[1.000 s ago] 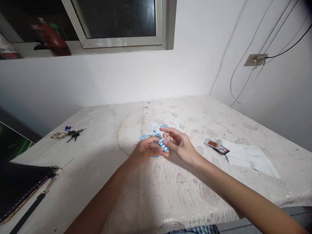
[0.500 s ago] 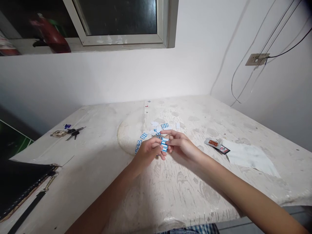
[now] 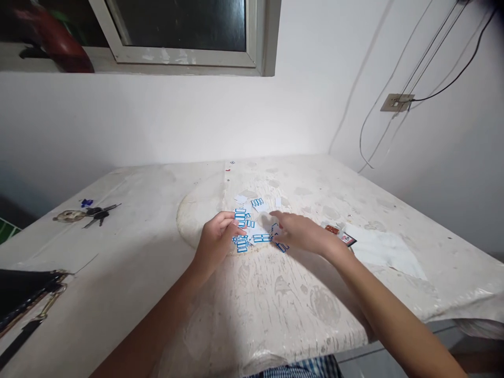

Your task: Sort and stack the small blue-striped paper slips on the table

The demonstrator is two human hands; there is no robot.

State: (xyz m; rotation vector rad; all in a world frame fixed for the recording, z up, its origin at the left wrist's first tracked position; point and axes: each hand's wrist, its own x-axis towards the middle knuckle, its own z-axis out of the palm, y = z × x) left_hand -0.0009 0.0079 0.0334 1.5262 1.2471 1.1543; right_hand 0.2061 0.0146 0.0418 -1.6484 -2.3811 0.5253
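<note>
Between the thumb and fingers of my left hand (image 3: 217, 233) is a small white paper piece (image 3: 239, 215) printed with blue rectangles, upright above the pile. Just to the right, my right hand (image 3: 301, 231) hovers low over the pile, index finger stretched out and thumb apart, with nothing visible between them. Several similar blue-printed paper pieces (image 3: 262, 238) lie loosely spread on the table under and between both hands. Another printed strip (image 3: 257, 202) and a plain white scrap (image 3: 277, 202) rest farther back. My fingers hide part of the pile.
Keys (image 3: 98, 213) and a dark blue bit (image 3: 86, 202) lie on the table (image 3: 275, 304) at left. A black zippered pouch (image 3: 27, 294) sits at the near left edge. To the right are a white cloth (image 3: 388, 249) and a small dark packet (image 3: 348, 239).
My hands have moved apart; they were together around a blue-printed piece. The right hand has let go and shifted right over the pile. The view has turned slightly right.
</note>
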